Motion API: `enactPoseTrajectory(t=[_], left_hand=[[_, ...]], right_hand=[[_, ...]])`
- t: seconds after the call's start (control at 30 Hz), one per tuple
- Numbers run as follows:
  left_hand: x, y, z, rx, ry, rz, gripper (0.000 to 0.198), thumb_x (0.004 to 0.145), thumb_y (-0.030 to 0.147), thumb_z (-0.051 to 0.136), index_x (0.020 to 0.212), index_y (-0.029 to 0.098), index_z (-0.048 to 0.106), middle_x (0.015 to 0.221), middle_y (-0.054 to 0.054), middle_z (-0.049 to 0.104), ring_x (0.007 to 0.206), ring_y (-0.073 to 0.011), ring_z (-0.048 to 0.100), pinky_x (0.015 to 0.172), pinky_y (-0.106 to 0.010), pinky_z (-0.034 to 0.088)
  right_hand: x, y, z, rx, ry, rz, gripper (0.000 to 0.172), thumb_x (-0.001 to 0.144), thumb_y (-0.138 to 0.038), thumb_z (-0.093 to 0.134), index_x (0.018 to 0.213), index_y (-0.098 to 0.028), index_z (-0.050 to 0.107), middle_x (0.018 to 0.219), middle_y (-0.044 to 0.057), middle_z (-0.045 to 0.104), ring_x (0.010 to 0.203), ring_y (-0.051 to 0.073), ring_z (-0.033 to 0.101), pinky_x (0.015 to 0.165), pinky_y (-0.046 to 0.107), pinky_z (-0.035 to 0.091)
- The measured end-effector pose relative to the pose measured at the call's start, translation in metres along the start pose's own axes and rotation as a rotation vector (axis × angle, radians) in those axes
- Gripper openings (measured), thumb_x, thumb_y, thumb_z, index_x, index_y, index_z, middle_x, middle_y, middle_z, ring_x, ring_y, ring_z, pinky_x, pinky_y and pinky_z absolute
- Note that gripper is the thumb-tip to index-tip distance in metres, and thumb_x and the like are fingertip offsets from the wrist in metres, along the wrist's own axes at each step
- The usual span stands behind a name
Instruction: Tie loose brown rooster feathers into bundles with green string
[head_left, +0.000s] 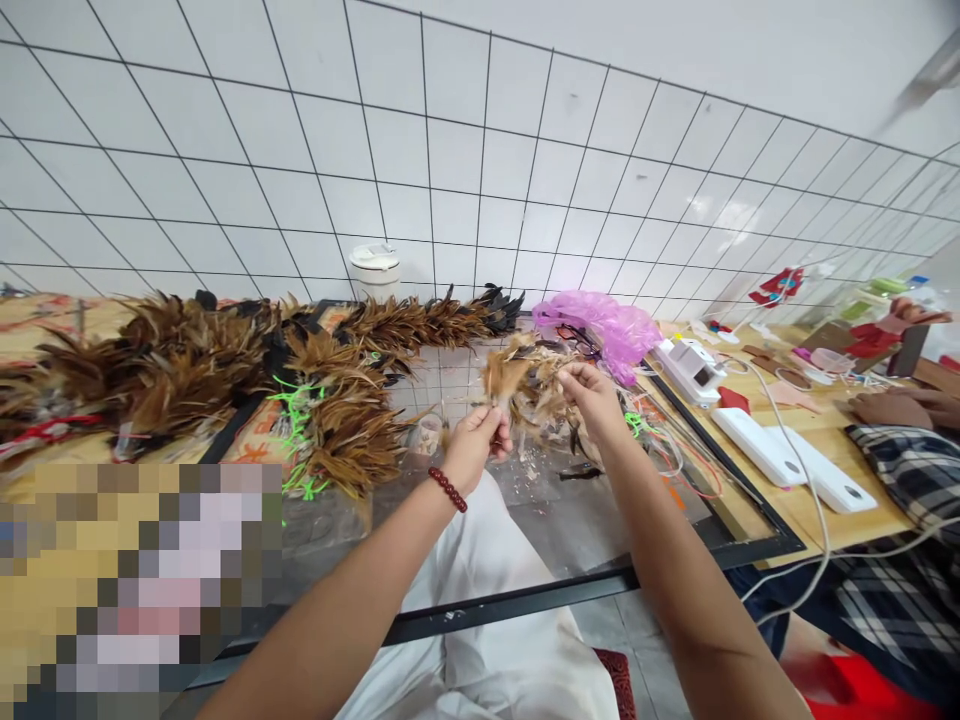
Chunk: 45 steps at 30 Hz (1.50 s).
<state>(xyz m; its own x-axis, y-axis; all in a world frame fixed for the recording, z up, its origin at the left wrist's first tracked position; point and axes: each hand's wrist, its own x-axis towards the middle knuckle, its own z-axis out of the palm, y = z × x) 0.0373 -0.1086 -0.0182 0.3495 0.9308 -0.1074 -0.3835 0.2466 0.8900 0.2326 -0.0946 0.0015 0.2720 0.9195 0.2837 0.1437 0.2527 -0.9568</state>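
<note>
My left hand (480, 445), with a dark red bead bracelet on its wrist, pinches a small tuft of tan feathers (506, 378) upright between thumb and fingers. To the right, the fingers of my right hand (592, 395) are closed together at the edge of a loose pile of pale brown feathers (544, 405); whatever is between those fingertips is too small to make out. Left of my hands lie brown feather bundles (352, 430) tied with bright green string (298, 420). A small clear cup (426, 436) stands close to my left wrist.
Larger feather bundles (172, 360) cover the left side. A white lidded cup (375, 270) stands by the wire grid. A pink plastic bag (600, 325) lies behind the pile. White power strips (795, 460) and a cable sit to the right, beside another person's checked sleeve (900, 470).
</note>
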Motion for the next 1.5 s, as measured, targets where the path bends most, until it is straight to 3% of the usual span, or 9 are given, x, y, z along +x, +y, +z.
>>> enactPoseTrajectory(t=[0.1,0.23,0.33,0.47,0.53,0.77,0.93,1.1,1.5], left_hand=[[0.004,0.001,-0.003,-0.074,0.094,0.045,0.035,0.074,0.046,0.069,0.070,0.016,0.051,0.058,0.004,0.050,0.047,-0.0061,0.051,0.041,-0.017,0.036],[0.006,-0.002,-0.005,-0.097,0.132,0.055,0.037,0.074,0.048,0.069,0.070,0.016,0.051,0.058,0.004,0.051,0.047,-0.0062,0.050,0.042,-0.018,0.036],[0.006,-0.003,-0.005,-0.101,0.138,0.065,0.035,0.075,0.047,0.069,0.071,0.016,0.052,0.058,0.004,0.052,0.047,-0.0063,0.050,0.043,-0.018,0.037],[0.007,-0.005,-0.004,-0.095,0.148,0.054,0.034,0.076,0.045,0.068,0.069,0.016,0.051,0.057,0.004,0.051,0.047,-0.0064,0.050,0.043,-0.018,0.036],[0.007,-0.005,-0.004,-0.094,0.146,0.047,0.035,0.077,0.045,0.067,0.068,0.016,0.051,0.057,0.004,0.051,0.046,-0.0065,0.050,0.043,-0.018,0.036],[0.007,-0.005,-0.004,-0.103,0.141,0.064,0.031,0.078,0.041,0.066,0.068,0.015,0.051,0.057,0.003,0.053,0.047,-0.0072,0.052,0.043,-0.019,0.038],[0.006,-0.006,-0.002,-0.047,0.200,0.079,0.029,0.079,0.040,0.063,0.069,0.015,0.053,0.060,0.002,0.057,0.047,-0.0074,0.054,0.044,-0.019,0.042],[0.006,-0.008,0.001,0.052,0.217,0.044,0.025,0.082,0.038,0.059,0.072,0.015,0.054,0.059,0.002,0.057,0.044,-0.0083,0.054,0.041,-0.020,0.043],[0.003,-0.010,0.002,0.157,0.200,0.034,0.027,0.079,0.041,0.059,0.070,0.016,0.054,0.057,0.003,0.055,0.040,-0.0077,0.051,0.034,-0.018,0.036]], right_hand=[[0.009,0.016,-0.017,-0.392,0.044,-0.114,0.017,0.075,-0.033,0.063,0.082,-0.018,0.065,0.072,0.001,0.059,0.065,0.015,0.052,0.063,0.028,0.042],[0.005,0.027,-0.019,-0.856,-0.152,-0.415,0.025,0.081,-0.014,0.053,0.095,-0.020,0.073,0.087,0.007,0.062,0.083,0.019,0.056,0.076,0.034,0.043],[0.001,0.028,-0.014,-0.973,-0.305,-0.530,0.031,0.081,-0.007,0.051,0.095,-0.021,0.074,0.089,0.007,0.062,0.085,0.019,0.056,0.078,0.032,0.043],[-0.001,0.028,-0.013,-0.979,-0.486,-0.533,0.028,0.080,-0.006,0.054,0.092,-0.021,0.074,0.089,0.006,0.062,0.084,0.017,0.056,0.077,0.029,0.043],[-0.001,0.026,-0.013,-0.980,-0.493,-0.516,0.024,0.079,-0.006,0.054,0.085,-0.020,0.073,0.085,0.006,0.062,0.083,0.017,0.057,0.076,0.029,0.043],[-0.006,-0.003,-0.006,-0.781,-0.114,-0.511,0.010,0.086,-0.018,0.053,0.087,-0.020,0.063,0.084,0.005,0.065,0.082,0.020,0.058,0.076,0.033,0.042],[-0.022,-0.018,0.012,-0.917,-0.296,-0.759,0.019,0.089,-0.013,0.047,0.091,-0.021,0.065,0.090,0.005,0.068,0.089,0.020,0.055,0.084,0.037,0.037],[-0.031,-0.014,0.028,-0.845,-0.431,-0.815,0.025,0.090,-0.010,0.043,0.100,-0.020,0.064,0.094,0.007,0.068,0.091,0.020,0.054,0.081,0.035,0.040],[-0.034,-0.013,0.034,-0.576,-0.327,-0.657,0.013,0.090,-0.016,0.051,0.089,-0.021,0.063,0.078,0.004,0.067,0.077,0.017,0.059,0.075,0.034,0.044]])
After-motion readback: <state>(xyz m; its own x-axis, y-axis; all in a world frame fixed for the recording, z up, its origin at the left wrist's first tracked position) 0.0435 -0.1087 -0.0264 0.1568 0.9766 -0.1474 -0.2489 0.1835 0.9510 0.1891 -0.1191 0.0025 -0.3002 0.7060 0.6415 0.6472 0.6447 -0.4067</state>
